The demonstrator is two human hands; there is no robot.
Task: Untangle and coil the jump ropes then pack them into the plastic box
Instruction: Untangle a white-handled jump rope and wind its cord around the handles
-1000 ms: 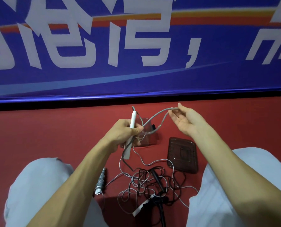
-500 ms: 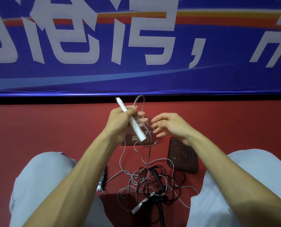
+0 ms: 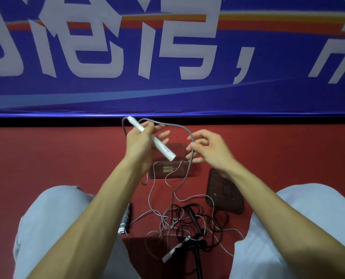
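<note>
Barely begun: left grip (image 3: pixel 137 141) clasped the white handle (image 3: pixel 163 151), right grip (image 3: pixel 209 150) pinched the grey rope (image 3: pixel 184 128); the near tangle (image 3: pixel 187 222) lay uncoiled, and the far plastic box (image 3: pixel 157 175) held no coils.

The grey jump rope (image 3: pixel 190 135), its white handle (image 3: pixel 163 147) tilted aloft, trails into the black jump rope (image 3: pixel 193 215) tangled on the floor (image 3: pixel 47 158), nearer than the open plastic box (image 3: pixel 168 172).

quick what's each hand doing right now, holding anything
Left hand: holding the white handle.
Right hand: fingers curled by the grey cord; whether it pinches the cord cannot be told.
</note>
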